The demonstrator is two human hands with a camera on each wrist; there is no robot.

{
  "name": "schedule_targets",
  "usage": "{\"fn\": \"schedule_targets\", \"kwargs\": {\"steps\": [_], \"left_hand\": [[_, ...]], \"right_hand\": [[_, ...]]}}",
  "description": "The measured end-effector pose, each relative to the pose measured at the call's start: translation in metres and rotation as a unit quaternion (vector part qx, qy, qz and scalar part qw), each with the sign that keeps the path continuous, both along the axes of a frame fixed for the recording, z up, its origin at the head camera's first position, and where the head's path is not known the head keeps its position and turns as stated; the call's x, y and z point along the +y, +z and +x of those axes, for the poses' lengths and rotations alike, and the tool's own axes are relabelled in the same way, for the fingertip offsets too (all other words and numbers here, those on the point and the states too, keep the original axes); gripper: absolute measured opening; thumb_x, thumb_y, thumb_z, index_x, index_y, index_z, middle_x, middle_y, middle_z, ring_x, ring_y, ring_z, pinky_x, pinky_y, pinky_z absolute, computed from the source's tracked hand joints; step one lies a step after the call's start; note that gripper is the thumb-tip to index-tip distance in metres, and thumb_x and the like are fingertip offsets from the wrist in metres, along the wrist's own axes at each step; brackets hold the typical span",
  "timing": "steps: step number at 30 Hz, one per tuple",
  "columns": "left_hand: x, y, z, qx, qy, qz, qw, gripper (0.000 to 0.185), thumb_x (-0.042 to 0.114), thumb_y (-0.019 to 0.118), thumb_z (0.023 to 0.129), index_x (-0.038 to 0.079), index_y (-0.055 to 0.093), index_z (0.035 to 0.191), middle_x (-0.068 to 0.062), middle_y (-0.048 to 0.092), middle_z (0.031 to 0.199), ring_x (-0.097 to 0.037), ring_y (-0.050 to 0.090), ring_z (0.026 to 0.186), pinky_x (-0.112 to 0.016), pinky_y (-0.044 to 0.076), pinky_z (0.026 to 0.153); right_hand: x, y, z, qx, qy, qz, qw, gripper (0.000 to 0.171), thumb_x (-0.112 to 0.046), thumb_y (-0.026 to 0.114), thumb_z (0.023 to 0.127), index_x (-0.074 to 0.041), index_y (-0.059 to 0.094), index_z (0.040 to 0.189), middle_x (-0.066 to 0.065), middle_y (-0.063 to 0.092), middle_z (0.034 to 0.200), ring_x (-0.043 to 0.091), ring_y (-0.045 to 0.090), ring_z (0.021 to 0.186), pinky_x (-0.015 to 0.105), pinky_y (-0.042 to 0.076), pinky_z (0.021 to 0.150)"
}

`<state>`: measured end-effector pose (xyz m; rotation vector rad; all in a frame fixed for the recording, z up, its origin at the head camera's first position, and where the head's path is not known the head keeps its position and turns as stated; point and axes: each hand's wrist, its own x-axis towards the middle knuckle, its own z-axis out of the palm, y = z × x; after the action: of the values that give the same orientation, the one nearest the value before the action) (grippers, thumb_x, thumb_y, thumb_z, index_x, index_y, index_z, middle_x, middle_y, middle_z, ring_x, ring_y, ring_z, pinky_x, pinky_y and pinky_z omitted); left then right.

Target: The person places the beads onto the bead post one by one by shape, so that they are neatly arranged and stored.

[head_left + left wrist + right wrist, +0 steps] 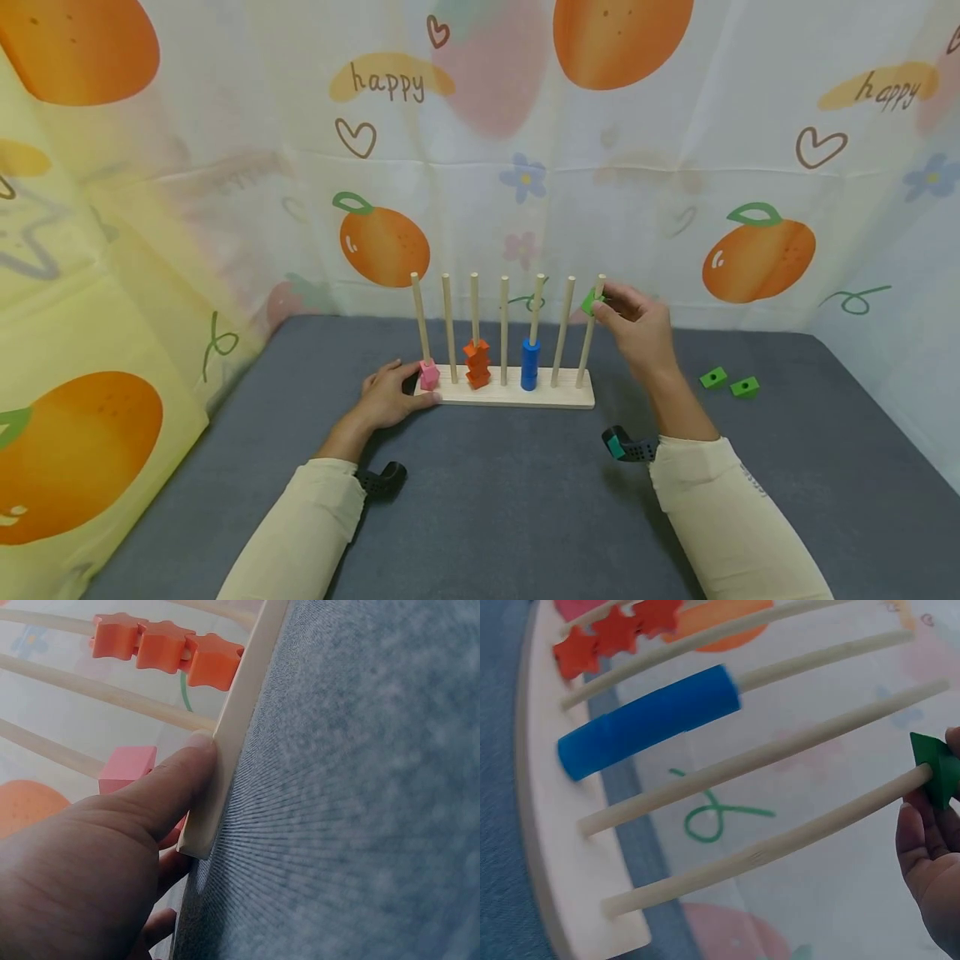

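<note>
The right hand (930, 855) pinches a green wooden block (936, 769) against the tip of the endmost wooden peg (772, 847) of the pale wooden rack (551, 877). Two pegs further along that rack sits a blue cylinder stack (649, 720), and beyond it a row of orange star-shaped beads (615, 631).

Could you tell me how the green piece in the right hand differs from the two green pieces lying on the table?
The held green piece is up at the tip of the rightmost peg, pinched by the right hand; the two loose green pieces lie flat on the grey table, untouched, off to the right of the rack. The loose ones show a centre hole; the held one's is hidden. All look the same green.
</note>
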<state>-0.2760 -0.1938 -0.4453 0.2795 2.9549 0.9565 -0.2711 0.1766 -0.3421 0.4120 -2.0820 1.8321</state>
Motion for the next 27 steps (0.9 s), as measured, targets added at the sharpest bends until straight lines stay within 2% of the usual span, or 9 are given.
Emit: {"fn": "schedule_targets", "kwargs": {"steps": [5, 13, 17, 21, 27], "left_hand": [[0.0, -0.001, -0.001, 0.001, 0.001, 0.002, 1.0, 0.077, 0.045, 0.075, 0.082, 0.004, 0.049, 0.142, -0.021, 0.048, 0.14, -0.039, 0.022, 0.138, -0.06, 0.007, 0.105], [0.001, -0.001, -0.002, -0.002, -0.002, 0.005, 1.0, 0.077, 0.044, 0.075, 0.082, 0.004, 0.049, 0.142, -0.021, 0.047, 0.139, -0.039, 0.021, 0.139, -0.06, 0.006, 0.105], [0.0, -0.001, -0.002, -0.003, -0.003, 0.005, 1.0, 0.077, 0.044, 0.075, 0.082, 0.004, 0.048, 0.142, -0.021, 0.048, 0.139, -0.039, 0.021, 0.139, -0.061, 0.006, 0.105], [0.0, -0.002, -0.003, -0.004, -0.002, 0.003, 1.0, 0.077, 0.045, 0.075, 0.082, 0.005, 0.048, 0.143, -0.02, 0.048, 0.14, -0.039, 0.021, 0.139, -0.061, 0.007, 0.105], [0.0, -0.001, -0.002, -0.003, -0.002, 0.005, 1.0, 0.077, 0.044, 0.076, 0.082, 0.005, 0.048, 0.142, -0.02, 0.048, 0.139, -0.039, 0.021, 0.138, -0.061, 0.006, 0.105]], "right_hand": [[0.002, -0.013, -0.001, 0.004, 0.013, 0.006, 1.0, 0.04, -0.007, 0.066, 0.093, 0.01, 0.056, 0.128, 0.024, 0.059, 0.12, 0.013, 0.06, 0.101, 0.027, 0.047, 0.088], [0.003, -0.031, -0.002, -0.03, 0.023, 0.021, 0.999, 0.039, -0.008, 0.067, 0.092, 0.005, 0.059, 0.128, 0.021, 0.06, 0.12, 0.015, 0.061, 0.1, 0.032, 0.048, 0.089], [0.005, -0.042, -0.004, -0.059, 0.026, 0.054, 0.996, 0.04, -0.01, 0.067, 0.093, 0.003, 0.058, 0.13, 0.02, 0.06, 0.12, 0.022, 0.061, 0.105, 0.039, 0.047, 0.091], [0.008, -0.053, -0.004, -0.07, 0.028, 0.108, 0.991, 0.039, -0.012, 0.067, 0.092, 0.001, 0.06, 0.129, 0.019, 0.061, 0.118, 0.031, 0.06, 0.107, 0.046, 0.048, 0.089], [0.012, -0.067, -0.003, -0.084, 0.042, 0.158, 0.983, 0.036, -0.012, 0.067, 0.093, -0.001, 0.063, 0.126, 0.018, 0.063, 0.115, 0.034, 0.061, 0.104, 0.045, 0.051, 0.082]]}}
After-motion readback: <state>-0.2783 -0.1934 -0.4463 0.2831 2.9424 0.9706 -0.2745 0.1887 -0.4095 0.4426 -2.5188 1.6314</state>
